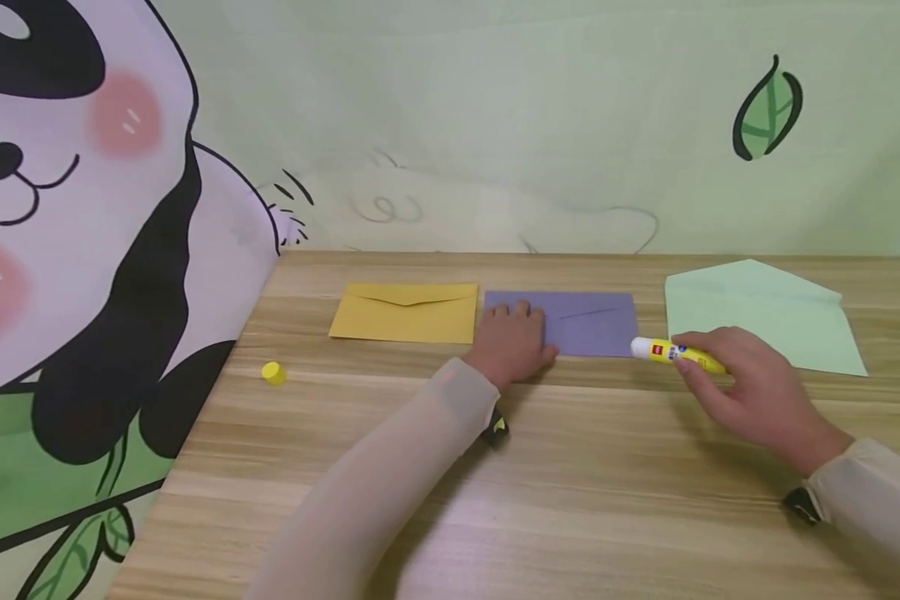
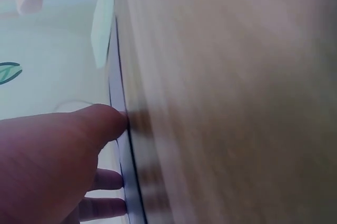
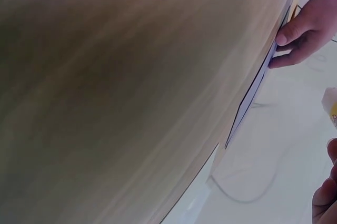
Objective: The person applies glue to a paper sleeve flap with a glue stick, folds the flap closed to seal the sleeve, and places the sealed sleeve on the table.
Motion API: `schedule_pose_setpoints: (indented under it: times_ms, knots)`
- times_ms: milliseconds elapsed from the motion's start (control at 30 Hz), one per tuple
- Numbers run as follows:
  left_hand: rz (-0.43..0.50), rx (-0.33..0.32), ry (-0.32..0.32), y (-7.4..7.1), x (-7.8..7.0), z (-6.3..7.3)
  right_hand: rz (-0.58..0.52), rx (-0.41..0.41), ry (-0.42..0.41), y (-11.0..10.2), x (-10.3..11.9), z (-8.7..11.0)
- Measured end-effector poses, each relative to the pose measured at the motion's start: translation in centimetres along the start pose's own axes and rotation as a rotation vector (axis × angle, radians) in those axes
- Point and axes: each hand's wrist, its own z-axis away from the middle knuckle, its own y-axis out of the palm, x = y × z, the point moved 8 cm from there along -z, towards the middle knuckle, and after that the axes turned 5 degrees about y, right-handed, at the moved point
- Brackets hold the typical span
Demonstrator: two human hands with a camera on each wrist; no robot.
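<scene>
In the head view a purple envelope [image 1: 596, 329] lies flat on the table with its flap folded down. My left hand [image 1: 512, 346] presses on its left part; the left wrist view shows the thumb and fingertips [image 2: 108, 179] against the paper. Between thumb and fingers, my right hand [image 1: 750, 387] grips a yellow glue stick [image 1: 675, 352]. Its white end points left, overlapping the purple envelope's right edge in the head view. Beneath and behind that hand is a mint-green envelope [image 1: 750, 308] with its flap raised toward the wall.
A yellow envelope [image 1: 405, 321], flap down, lies just left of the purple one. The yellow cap [image 1: 273, 372] stands near the left edge of the wooden table [image 1: 607, 483]. Along the back edge rises a pale green wall covering [image 1: 495, 125] with a panda drawing.
</scene>
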Motion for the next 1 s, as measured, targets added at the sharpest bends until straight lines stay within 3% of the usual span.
schedule_pose_setpoints:
  times_ms: [367, 700, 1000]
  knots:
    - [0.140, -0.040, -0.018, -0.1, 0.6, -0.5, 0.039, 0.044, 0.020, 0.6, -0.1, 0.1]
    - [0.138, -0.055, -0.010, 0.0, 0.6, -0.5, 0.054, 0.023, 0.033, -0.2, -0.5, 0.6]
    - [0.159, -0.026, -0.034, 0.3, 0.8, -0.7, 0.044, -0.013, 0.020, -0.9, -0.8, 0.8]
